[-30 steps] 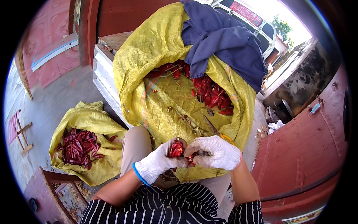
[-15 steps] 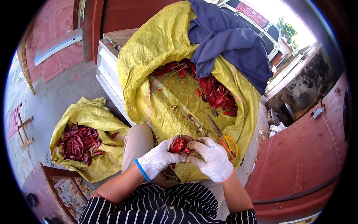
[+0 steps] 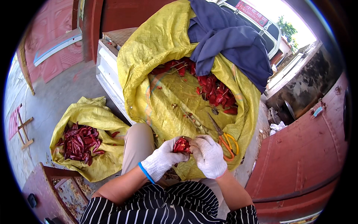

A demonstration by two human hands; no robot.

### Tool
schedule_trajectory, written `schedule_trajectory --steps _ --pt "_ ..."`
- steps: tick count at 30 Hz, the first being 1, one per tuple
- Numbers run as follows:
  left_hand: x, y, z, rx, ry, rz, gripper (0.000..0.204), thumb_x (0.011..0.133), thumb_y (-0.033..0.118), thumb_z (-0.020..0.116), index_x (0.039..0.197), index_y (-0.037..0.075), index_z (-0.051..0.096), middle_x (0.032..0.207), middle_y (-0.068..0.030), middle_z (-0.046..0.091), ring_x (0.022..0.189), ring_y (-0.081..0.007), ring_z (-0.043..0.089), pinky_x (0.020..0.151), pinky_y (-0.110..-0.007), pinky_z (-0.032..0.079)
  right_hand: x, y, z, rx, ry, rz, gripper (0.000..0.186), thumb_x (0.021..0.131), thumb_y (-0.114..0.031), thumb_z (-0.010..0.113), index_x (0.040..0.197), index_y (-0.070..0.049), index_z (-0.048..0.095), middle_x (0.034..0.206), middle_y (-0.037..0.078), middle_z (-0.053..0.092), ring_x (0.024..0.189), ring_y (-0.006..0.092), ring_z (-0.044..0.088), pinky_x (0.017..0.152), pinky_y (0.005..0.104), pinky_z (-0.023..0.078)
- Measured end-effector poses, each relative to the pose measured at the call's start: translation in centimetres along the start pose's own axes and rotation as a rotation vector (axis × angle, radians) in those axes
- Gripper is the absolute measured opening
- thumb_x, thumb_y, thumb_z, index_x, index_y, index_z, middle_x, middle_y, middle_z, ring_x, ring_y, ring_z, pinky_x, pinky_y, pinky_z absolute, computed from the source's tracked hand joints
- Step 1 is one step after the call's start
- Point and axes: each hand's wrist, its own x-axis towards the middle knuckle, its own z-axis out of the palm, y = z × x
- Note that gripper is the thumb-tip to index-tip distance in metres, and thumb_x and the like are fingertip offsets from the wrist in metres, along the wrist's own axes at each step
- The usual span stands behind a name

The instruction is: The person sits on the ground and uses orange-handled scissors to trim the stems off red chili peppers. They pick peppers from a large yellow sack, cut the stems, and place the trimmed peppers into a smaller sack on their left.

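In my gloved left hand [image 3: 160, 158] is a small bunch of red chili peppers [image 3: 181, 145], cut or broken ends facing up. My gloved right hand [image 3: 209, 156] is closed in a pinch at the bunch's right edge; its fingertips partly hide what they grip. Both hands are over the near lip of a large yellow woven sack [image 3: 167, 100]. Orange-handled scissors [image 3: 225, 143] lie on the sack just beyond my right hand, blades pointing away. Deeper in the sack's mouth sits a pile of red chili peppers [image 3: 220, 95] with some pale stems.
A smaller yellow sack [image 3: 84, 110] on the floor at left holds dark red peppers [image 3: 80, 142]. Dark blue cloth [image 3: 231, 41] drapes over the large sack, which rests against a white truck bed [image 3: 110, 80]. A wooden chair [image 3: 48, 186] stands at lower left, a red metal panel [image 3: 294, 160] at right.
My right hand's fingers have drawn together into a pinch at the bunch's right side, and the wrist has turned. The left hand has shifted slightly right, still holding the peppers.
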Motion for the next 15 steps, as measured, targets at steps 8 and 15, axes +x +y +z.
schedule_trajectory --steps 8,15 --pt "0.6 -1.4 -0.4 0.086 0.038 0.032 0.037 0.082 0.01 0.073 0.116 0.008 0.061 0.09 0.0033 0.063 0.078 -0.0059 0.054 0.069 -0.023 0.045 -1.4 -0.9 2.6 0.525 0.188 0.475 0.012 0.088 -0.006 0.064 0.099 -0.002 0.065 0.09 0.013 0.064 0.076 0.03 0.064 0.068 0.0365 0.052" --pt "0.3 -0.9 -0.7 -0.047 -0.165 -0.064 0.03 0.085 0.02 0.077 0.109 0.008 0.063 0.086 0.0031 0.062 0.078 -0.0055 0.054 0.069 -0.023 0.045 -0.8 -0.2 0.0 -0.137 -0.046 -0.044 0.013 0.083 -0.009 0.069 0.095 -0.005 0.066 0.092 0.01 0.066 0.082 0.0303 0.066 0.069 0.0397 0.053"
